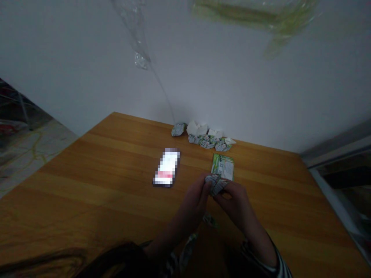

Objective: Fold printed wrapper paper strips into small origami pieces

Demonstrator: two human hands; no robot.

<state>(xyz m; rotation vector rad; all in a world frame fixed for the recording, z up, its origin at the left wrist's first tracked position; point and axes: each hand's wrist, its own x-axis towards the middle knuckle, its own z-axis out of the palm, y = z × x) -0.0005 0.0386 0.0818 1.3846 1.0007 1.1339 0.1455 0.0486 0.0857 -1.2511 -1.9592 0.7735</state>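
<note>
Pinching folded paper [216, 186] in left hand [199, 194] and right hand [235, 197], near the green pack [222, 165], to the right of the phone [167, 168].

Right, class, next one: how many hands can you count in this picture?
2: the left hand holds the left side of a folded piece of printed paper, and the right hand holds its right side.

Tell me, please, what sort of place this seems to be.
Probably an indoor room, though whether home or workshop is unclear: a wooden table stands against a pale wall, and folded paper pieces lie near the table's far edge.
</note>
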